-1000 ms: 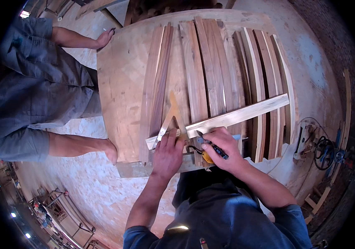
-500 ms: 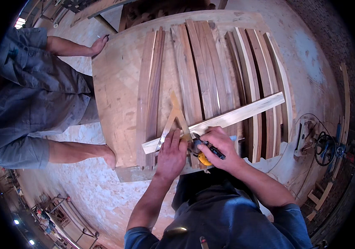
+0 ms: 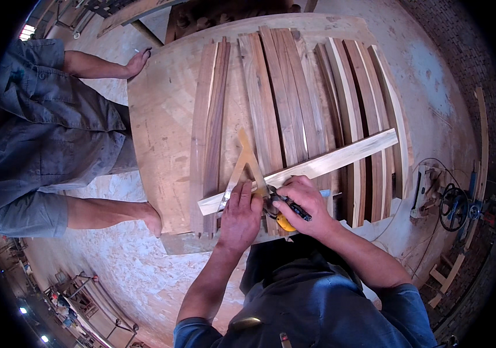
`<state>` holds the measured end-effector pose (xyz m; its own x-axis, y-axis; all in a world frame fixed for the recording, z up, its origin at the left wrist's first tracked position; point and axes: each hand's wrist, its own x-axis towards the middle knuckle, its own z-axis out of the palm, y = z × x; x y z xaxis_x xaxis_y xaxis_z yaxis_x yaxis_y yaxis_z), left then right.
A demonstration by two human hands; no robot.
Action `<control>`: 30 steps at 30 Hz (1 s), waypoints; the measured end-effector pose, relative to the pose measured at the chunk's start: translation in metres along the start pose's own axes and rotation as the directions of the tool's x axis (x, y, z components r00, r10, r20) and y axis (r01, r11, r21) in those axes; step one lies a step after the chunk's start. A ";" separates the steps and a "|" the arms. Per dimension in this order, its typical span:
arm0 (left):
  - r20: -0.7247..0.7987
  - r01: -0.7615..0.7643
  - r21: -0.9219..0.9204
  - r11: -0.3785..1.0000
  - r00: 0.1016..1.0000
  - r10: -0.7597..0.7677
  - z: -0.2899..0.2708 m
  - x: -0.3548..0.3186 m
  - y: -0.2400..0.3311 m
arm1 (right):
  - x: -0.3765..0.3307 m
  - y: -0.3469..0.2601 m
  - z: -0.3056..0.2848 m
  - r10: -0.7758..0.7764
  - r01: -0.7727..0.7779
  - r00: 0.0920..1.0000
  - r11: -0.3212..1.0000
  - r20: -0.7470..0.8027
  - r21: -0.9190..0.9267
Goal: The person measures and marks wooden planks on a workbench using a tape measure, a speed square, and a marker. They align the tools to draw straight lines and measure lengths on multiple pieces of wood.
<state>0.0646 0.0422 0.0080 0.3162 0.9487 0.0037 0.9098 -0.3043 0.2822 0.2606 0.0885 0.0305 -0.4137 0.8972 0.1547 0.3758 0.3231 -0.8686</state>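
Note:
A pale wooden strip (image 3: 341, 159) lies slantwise across several darker boards. On its left part rests a yellowish triangular square (image 3: 241, 163) with a metal blade, its tip pointing away from me. My left hand (image 3: 239, 219) holds the square down against the strip, fingers bent over its near end. Close beside it on the right, my right hand (image 3: 306, 203) grips a dark pen (image 3: 298, 211), its tip toward the square at the strip's near edge. Just under the hands sits a yellow and black tape measure (image 3: 283, 222), partly covered.
Brown and pale boards (image 3: 285, 87) lie lengthwise on a plywood table (image 3: 164, 127). At the left edge stands another person, hands (image 3: 138, 62) on the table. A machine with a handwheel (image 3: 454, 207) is on the right. Shavings (image 3: 126, 255) cover the floor.
My right hand with the pen has shifted very slightly left. The square, the strip and my left hand look almost unmoved.

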 end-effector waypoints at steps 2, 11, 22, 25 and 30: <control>0.000 -0.001 -0.003 1.000 1.000 0.001 -0.001 0.001 0.000 | 0.000 0.000 0.000 -0.002 0.002 1.000 1.000 0.000 -0.008; -0.013 0.004 -0.033 0.999 1.000 -0.004 -0.003 0.002 0.000 | -0.001 0.001 0.002 0.004 -0.003 1.000 0.999 0.009 -0.034; -0.008 0.011 -0.042 0.999 1.000 -0.011 -0.002 0.001 -0.001 | -0.001 0.001 0.004 0.008 -0.008 1.000 1.000 0.009 -0.029; -0.005 0.007 -0.043 0.999 1.000 -0.008 -0.001 0.001 -0.001 | -0.001 0.001 0.004 0.010 -0.010 1.000 0.999 0.012 -0.036; -0.012 -0.006 -0.005 1.000 1.000 0.006 -0.001 0.000 -0.001 | -0.001 0.001 0.002 0.002 -0.001 0.999 1.000 0.042 -0.026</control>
<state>0.0634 0.0426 0.0085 0.3185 0.9478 0.0172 0.9065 -0.3098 0.2867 0.2596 0.0877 0.0282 -0.4476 0.8844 0.1325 0.3980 0.3297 -0.8561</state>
